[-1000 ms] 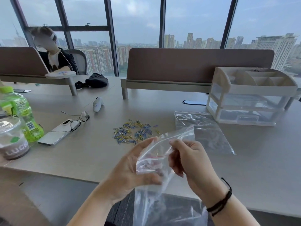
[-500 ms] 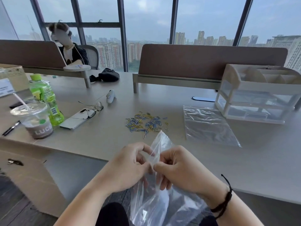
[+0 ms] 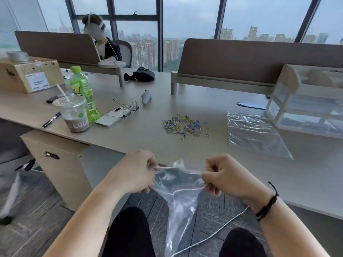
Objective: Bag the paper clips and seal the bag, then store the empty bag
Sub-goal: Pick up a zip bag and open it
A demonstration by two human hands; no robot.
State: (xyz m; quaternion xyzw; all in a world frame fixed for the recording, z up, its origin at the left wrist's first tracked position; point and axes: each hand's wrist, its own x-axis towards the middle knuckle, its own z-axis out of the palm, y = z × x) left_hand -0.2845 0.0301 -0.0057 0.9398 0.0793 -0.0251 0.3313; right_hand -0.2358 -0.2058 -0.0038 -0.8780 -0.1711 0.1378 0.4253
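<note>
Both hands on the bag (image 3: 178,184), held over the lap, on the near side of the clips (image 3: 183,126) and off the desk (image 3: 185,97) edge. Left hand (image 3: 133,173) pinches the left end of the zip rim, right hand (image 3: 224,177) pinches the right end; fingers pressed together on plastic, mouth stretched between them.

Step looks like opening the mouth. To do it well: grip one lip per hand rather than both layers, pull apart evenly, keep the opening facing up and bring it toward the clips.

Bag in hand: looks empty, body hanging limp below the rim. Clips: loose pile on the desk, none bagged yet. Second bag (image 3: 256,134) lies flat right of the clips, looks empty. Organiser (image 3: 306,101) sits further right of the clips, just beyond that bag; contents too blurred to tell.
</note>
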